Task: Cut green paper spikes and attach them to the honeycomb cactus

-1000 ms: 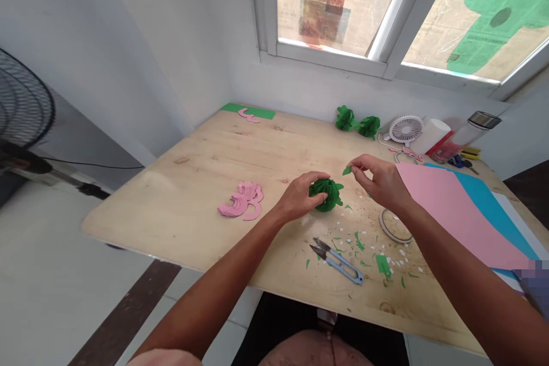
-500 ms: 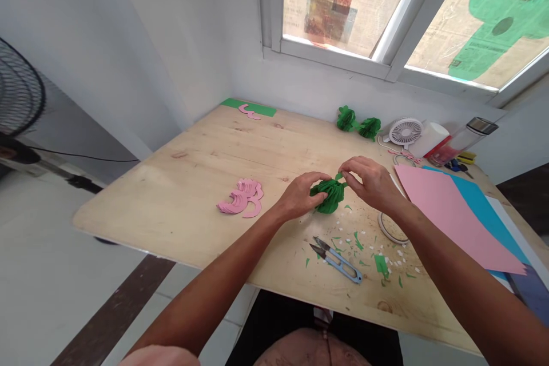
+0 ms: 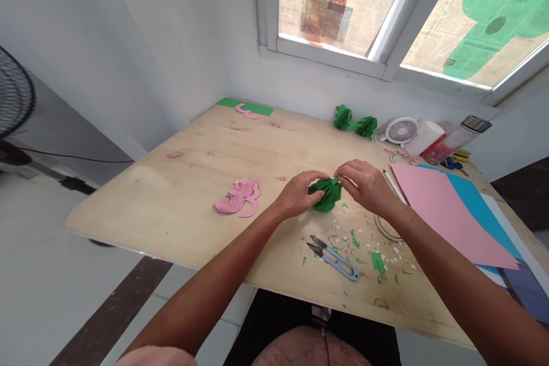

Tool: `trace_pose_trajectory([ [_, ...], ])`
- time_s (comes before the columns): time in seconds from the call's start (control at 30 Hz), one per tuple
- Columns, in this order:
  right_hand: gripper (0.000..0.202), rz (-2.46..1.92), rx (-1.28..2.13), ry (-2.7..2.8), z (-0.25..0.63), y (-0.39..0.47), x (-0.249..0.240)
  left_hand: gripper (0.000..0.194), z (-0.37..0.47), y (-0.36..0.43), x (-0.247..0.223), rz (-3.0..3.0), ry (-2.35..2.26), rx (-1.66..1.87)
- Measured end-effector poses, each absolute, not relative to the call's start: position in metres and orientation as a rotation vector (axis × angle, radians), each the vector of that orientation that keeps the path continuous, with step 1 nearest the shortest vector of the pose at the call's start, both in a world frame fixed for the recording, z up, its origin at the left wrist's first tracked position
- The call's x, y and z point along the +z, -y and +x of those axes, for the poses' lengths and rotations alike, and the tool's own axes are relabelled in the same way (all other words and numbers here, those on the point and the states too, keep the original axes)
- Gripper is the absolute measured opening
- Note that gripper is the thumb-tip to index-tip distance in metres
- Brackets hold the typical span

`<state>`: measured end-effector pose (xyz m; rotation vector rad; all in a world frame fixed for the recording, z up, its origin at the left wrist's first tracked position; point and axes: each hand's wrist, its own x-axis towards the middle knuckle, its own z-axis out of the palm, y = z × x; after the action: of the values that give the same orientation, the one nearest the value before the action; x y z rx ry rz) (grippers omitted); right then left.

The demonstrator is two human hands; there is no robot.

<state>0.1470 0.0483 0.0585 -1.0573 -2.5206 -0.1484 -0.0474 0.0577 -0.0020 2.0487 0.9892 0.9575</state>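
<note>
A folded green paper ornament (image 3: 326, 197) with many layered pleats is held just over the wooden table (image 3: 206, 183). My left hand (image 3: 300, 193) grips its left side between thumb and fingers. At its upper right end, my right hand (image 3: 359, 183) pinches a small green paper tab; the fingertips partly hide it. Blue-handled thread snips (image 3: 337, 260) lie below the ornament, blades pointing up and left. Around them are scattered green scraps (image 3: 378, 262) and tiny white bits. To the left rests a stack of curved pink paper cutouts (image 3: 240, 197).
Two finished-looking green paper ornaments (image 3: 343, 118) stand by the wall, near a small white fan (image 3: 401, 130) and a clear bottle (image 3: 457, 140). Pink sheets (image 3: 450, 211) and blue sheets (image 3: 472, 191) lie at right, beside a tape roll (image 3: 386, 229). A green strip (image 3: 257, 108) sits at the far corner.
My right hand has moved slightly closer to the ornament, and the green tab now lies against its top. The left hand keeps its hold. The whole view has shifted slightly.
</note>
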Motion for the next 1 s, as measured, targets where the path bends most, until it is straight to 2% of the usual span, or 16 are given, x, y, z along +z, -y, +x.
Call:
trace_pose_trajectory([
  [0.43,0.024,-0.873,-0.439,2.685,0.1464,-0.0488,0.0599,0.036,-0.0458,-0.0597,-0.0038,2.042,-0.977,0.956],
  [1.0,0.024,-0.821,-0.438,2.751,0.1479,-0.0512,0.0545,0.036,-0.0464,-0.0609,-0.0061,2.054,-0.962,0.967],
])
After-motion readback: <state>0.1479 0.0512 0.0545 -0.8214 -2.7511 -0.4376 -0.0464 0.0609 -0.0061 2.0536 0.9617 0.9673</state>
